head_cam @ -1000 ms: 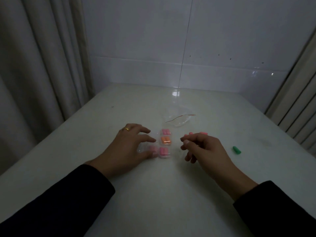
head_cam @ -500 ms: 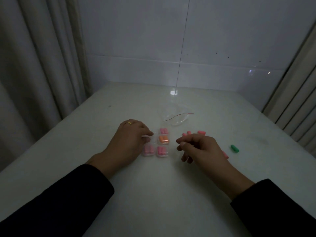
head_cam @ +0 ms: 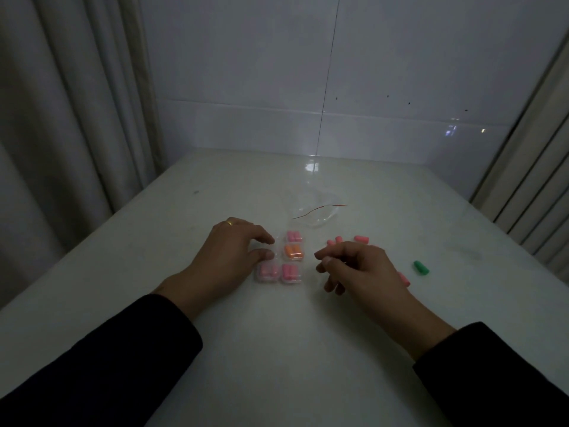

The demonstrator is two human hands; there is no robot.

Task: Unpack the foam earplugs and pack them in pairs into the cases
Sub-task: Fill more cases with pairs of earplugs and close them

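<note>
on the pale surface (head_cam: 277, 349) sit small clear square cases in a tight cluster: a pink-filled case (head_cam: 294, 236) at the far end, an orange-filled case (head_cam: 294, 251) just nearer, then two pink-filled cases side by side, one (head_cam: 267, 271) at 9 o'clock of the other (head_cam: 291, 273). each shows two short rounded foam plugs lying side by side behind the transparent plastic. the left hand (head_cam: 229, 252) lies at 9 o'clock of the cluster, its fingertips (head_cam: 267, 255) on a further clear case (head_cam: 274, 246) beside the orange one; whether it grips that case i cannot tell. the right hand (head_cam: 360, 269) hovers at 3 o'clock of the cluster, fingers loosely curled, grasping nothing visible. loose pink earplugs (head_cam: 360, 239) lie at its 12 o'clock, another pink earplug (head_cam: 404, 278) peeks out beside it, and a green earplug (head_cam: 421, 267) lies apart at 3 o'clock. a crumpled clear bag (head_cam: 314, 212) with a red strip lies at 12 o'clock of the cases.
</note>
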